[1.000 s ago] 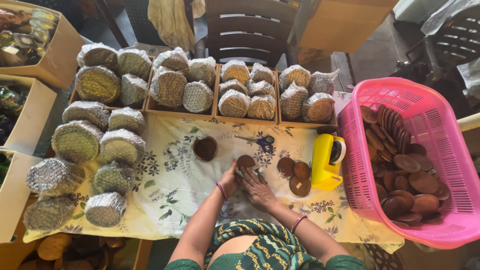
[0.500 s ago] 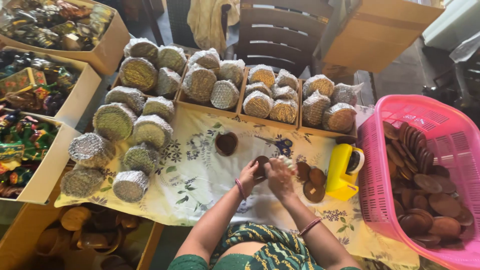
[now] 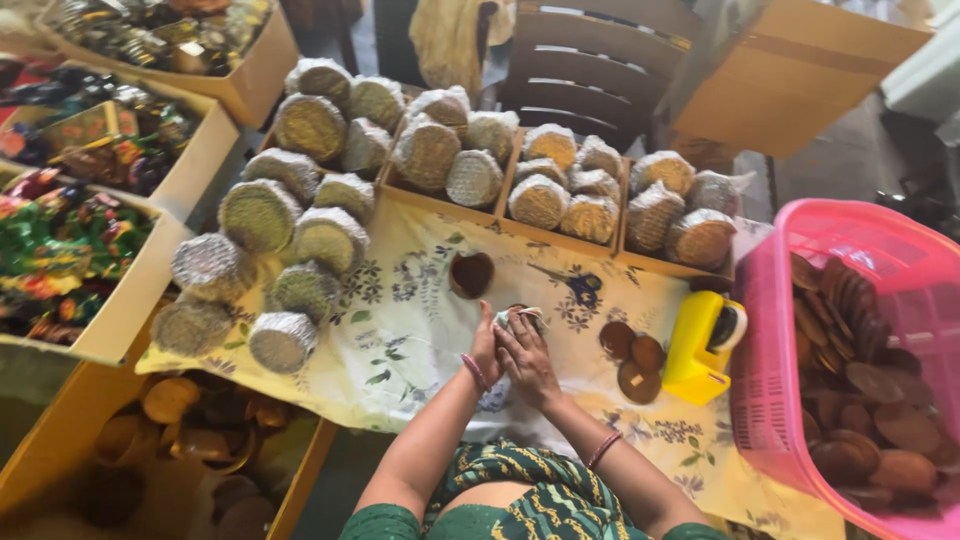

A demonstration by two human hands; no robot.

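At the bottom centre of the frame, two forearms in green patterned sleeves reach up to the middle of a floral tablecloth. The left hand and right hand meet there, fingers curled closed around a small round brown clay cup partly covered in silvery mesh wrap; it seems to be gripped from both sides so the wrap can be pressed snug. Just right of the hands lie three flat brown clay discs, and beside them a yellow tape dispenser, both within easy reach. Slightly above the hands sits one bare brown cup. At the right edge, a pink plastic basket holds many more brown discs. Further up, across the upper middle, cardboard trays hold rows of finished mesh-wrapped bundles, stacked on their sides. At the upper left, open boxes hold colourful, shiny items. A dark wooden chair stands at the top.
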